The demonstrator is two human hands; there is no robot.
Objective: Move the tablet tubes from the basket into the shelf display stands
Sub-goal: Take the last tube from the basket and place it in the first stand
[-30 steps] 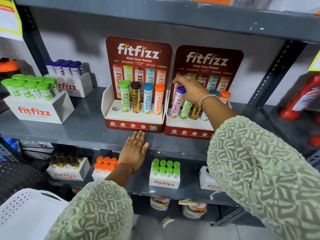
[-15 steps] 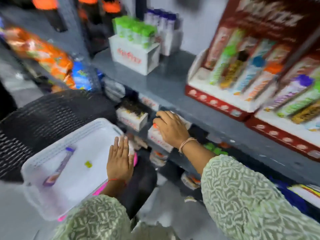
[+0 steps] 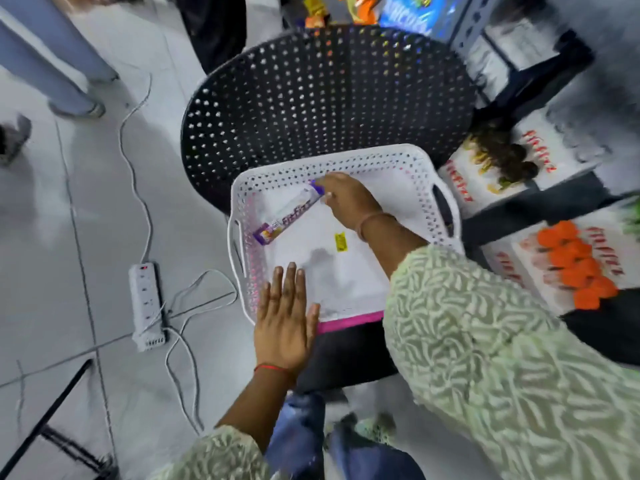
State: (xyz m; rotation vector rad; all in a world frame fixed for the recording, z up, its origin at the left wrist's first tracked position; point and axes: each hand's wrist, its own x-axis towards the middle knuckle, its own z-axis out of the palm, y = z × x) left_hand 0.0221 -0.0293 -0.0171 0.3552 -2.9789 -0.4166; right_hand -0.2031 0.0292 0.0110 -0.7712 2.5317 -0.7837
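Observation:
A white perforated basket (image 3: 420, 168) rests on a black perforated chair (image 3: 311, 91). One purple-capped tablet tube (image 3: 287, 213) lies slanted inside it near the left wall. My right hand (image 3: 348, 199) reaches into the basket, and its fingers close on the tube's capped upper end. My left hand (image 3: 285, 323) lies flat with fingers spread on the basket's near rim. A small yellow sticker (image 3: 341, 242) lies on the basket floor. The shelf display stands are out of view.
To the right, lower shelves hold white boxes of dark-capped tubes (image 3: 502, 161) and orange-capped tubes (image 3: 575, 261). A white power strip (image 3: 145, 303) with trailing cables lies on the tiled floor at left. A pink edge (image 3: 349, 322) shows under the basket.
My head has turned down from the shelf to the basket. My right hand left the shelf, reached into the basket and took hold of the purple tube. My left hand stays on the basket's rim.

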